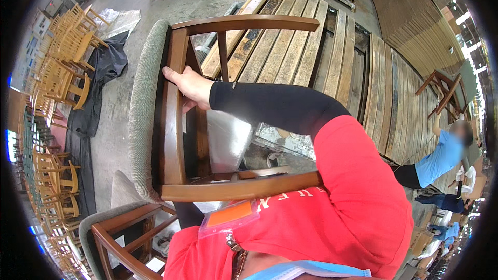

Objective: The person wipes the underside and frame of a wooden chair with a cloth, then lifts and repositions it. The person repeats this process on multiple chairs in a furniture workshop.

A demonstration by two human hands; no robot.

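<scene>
Head view: my right hand is wrapped around the wooden seat frame of a chair that lies tipped on its side in front of me, its grey cushion facing left and its legs pointing right over the plank floor. My fingers curl over the frame's edge, thumb on the near side, a firm clasp. My left hand is hidden below the chair and my red shirt, so I cannot tell its grip. A second chair stands just below, by my left side.
</scene>
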